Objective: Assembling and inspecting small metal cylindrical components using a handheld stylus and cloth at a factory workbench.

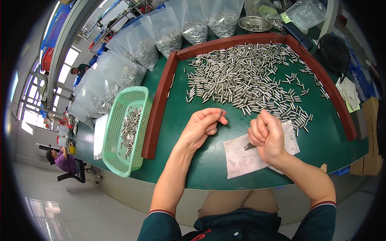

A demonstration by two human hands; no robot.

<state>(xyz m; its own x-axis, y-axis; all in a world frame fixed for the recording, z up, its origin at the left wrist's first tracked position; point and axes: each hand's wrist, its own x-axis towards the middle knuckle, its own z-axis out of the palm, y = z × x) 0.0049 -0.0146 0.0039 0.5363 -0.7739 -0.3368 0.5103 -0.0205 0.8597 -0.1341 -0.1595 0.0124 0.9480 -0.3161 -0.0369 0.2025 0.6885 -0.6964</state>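
My left hand point(205, 124) pinches one small metal pin point(220, 113) between thumb and index finger, above the green table. To its right, my right hand point(267, 134) is closed in a fist around a flat grey metal tool. Only the tool's tip point(249, 147) sticks out below the fingers, so its kind is hidden. Under that hand lies a stained white cloth point(237, 160). Beyond both hands spreads a large heap of shiny metal pins point(241, 76), some lying loose at its near right side.
A dark red wooden frame point(161, 108) borders the heap. On the left stands a pale green basket point(108, 148) holding more pins. Plastic bags full of pins point(169, 38) line the back. A metal bowl point(255, 24) and a black fan point(334, 52) stand farther off.
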